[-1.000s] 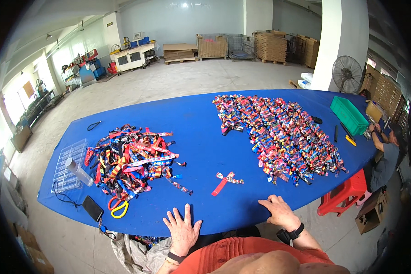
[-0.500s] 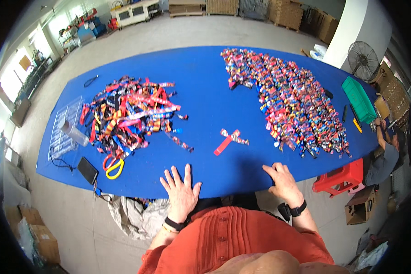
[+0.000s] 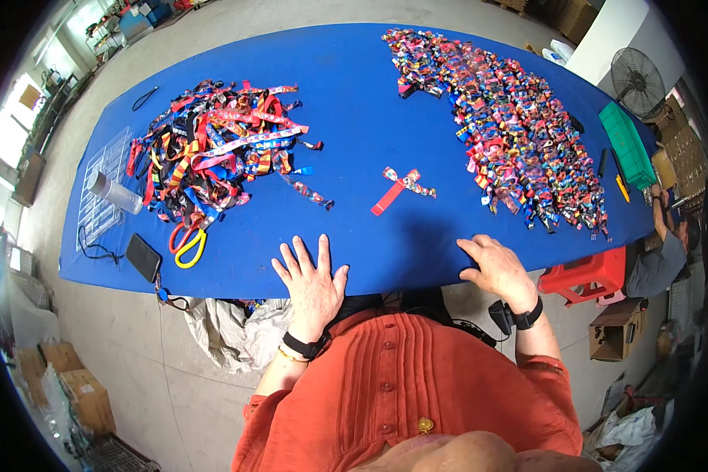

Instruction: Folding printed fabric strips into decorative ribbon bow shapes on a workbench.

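My left hand (image 3: 312,285) lies flat near the front edge of the blue-covered table (image 3: 354,110), fingers spread, holding nothing. My right hand (image 3: 495,269) rests at the same edge further right; its fingers are slightly bent, the thumb stands apart, and nothing shows in it. Beyond and between the hands lies a small crossed strap piece (image 3: 401,186), part red and part patterned. A loose heap of patterned fabric straps (image 3: 220,145) covers the left side. Many short, folded strap pieces (image 3: 511,126) are packed in a broad band on the right.
Scissors (image 3: 189,245) with red and yellow loops, a black phone (image 3: 144,257), a clear bottle (image 3: 114,193) and a white wire rack (image 3: 102,212) are at left. At right stand a green bin (image 3: 626,145), a fan (image 3: 637,80) and a red stool (image 3: 582,275), with another person (image 3: 659,263) beside them.
The view has tipped downward, so the table and its contents sit higher in the picture. Both hands keep their places on the table, and the straps have not moved.
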Demonstrator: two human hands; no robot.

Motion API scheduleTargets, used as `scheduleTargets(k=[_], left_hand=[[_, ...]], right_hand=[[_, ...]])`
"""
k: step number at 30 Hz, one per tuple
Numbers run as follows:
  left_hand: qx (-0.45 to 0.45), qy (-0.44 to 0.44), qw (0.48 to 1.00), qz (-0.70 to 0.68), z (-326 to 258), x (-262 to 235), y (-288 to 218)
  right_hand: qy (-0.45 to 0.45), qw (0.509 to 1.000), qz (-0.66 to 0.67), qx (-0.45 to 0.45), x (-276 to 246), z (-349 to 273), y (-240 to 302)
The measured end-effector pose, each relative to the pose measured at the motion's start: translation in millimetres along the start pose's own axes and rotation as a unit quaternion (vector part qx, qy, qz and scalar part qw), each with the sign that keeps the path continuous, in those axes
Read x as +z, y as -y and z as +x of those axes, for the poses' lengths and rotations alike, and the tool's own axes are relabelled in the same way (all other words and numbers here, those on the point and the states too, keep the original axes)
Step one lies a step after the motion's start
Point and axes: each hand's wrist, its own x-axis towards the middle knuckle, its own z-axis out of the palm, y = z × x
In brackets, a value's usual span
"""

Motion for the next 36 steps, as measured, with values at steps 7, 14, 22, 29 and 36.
scheduleTargets(k=[7, 14, 22, 29, 36], left_hand=[[0.010, -0.009, 1.000, 0.014, -0.3, 1.1, 1.8], [0.012, -0.022, 1.000, 0.008, -2.1, 3.6, 1.9], [0.021, -0.038, 0.999, 0.014, -3.1, 7.2, 2.5], [0.042, -0.073, 0.940, -0.330, 19.4, -12.2, 4.0], [-0.003, -0.030, 0.797, -0.603, 35.3, -47.4, -17.5]], right_hand=[[-0.116, 0.990, 0.013, -0.076, -11.2, 62.4, 14.2], [-0.137, 0.988, 0.063, 0.034, 7.5, 162.7, 10.0], [-0.087, 0.987, 0.070, 0.115, 32.0, 182.6, 9.2], [0.015, 0.887, 0.462, -0.020, 16.6, 149.5, 42.4], [0.088, 0.798, 0.583, -0.122, -3.8, 96.9, 90.0]])
